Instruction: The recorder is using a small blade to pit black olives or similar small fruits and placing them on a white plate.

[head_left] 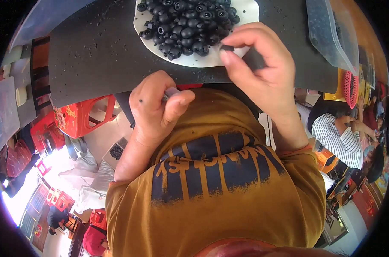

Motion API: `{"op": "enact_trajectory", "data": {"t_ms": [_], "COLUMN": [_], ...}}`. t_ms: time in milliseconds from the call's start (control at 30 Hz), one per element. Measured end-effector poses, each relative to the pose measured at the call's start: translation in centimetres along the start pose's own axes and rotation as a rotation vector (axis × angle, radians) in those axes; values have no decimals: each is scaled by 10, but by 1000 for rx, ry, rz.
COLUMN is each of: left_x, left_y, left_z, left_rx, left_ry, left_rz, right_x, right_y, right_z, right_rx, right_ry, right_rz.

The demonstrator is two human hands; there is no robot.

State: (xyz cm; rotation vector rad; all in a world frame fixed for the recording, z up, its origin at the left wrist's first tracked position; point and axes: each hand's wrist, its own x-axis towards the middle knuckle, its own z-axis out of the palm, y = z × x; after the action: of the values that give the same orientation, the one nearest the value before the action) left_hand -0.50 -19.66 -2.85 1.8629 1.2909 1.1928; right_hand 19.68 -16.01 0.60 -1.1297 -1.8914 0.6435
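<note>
A white plate with a wavy rim (194, 62) lies at the table's near edge, heaped with small black round pieces (186, 30), many with a hole through them. Over the plate's right rim my right hand (267, 70) pinches a small black piece (227, 48) between thumb and forefinger. Lower and to the left, just off the table edge, my left hand (153, 103) is closed around a small greyish tool (172, 92). Most of that tool is hidden by the fingers, so its kind does not show.
Black scraps litter the dark table (91, 55). A clear plastic bin (331, 34) stands at the right, with a pink basket (351, 89) beyond it. Red stools (81, 118) and white sacks (89, 175) are at the left. A person in a striped top (338, 137) sits at the right.
</note>
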Motion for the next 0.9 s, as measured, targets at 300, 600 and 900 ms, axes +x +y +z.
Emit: {"op": "enact_trajectory", "data": {"t_ms": [300,600,900], "left_x": [14,8,8], "left_y": [21,9,15], "left_z": [2,9,8], "left_rx": [-264,-124,-150], "left_ry": [-31,40,4], "left_rz": [41,232,192], "right_x": [-17,-25,-29], "right_y": [-41,-45,-38], "right_z": [18,20,27], "right_rx": [1337,1418,1435], "right_ry": [-146,-279,-251], "right_rz": [523,601,469]}}
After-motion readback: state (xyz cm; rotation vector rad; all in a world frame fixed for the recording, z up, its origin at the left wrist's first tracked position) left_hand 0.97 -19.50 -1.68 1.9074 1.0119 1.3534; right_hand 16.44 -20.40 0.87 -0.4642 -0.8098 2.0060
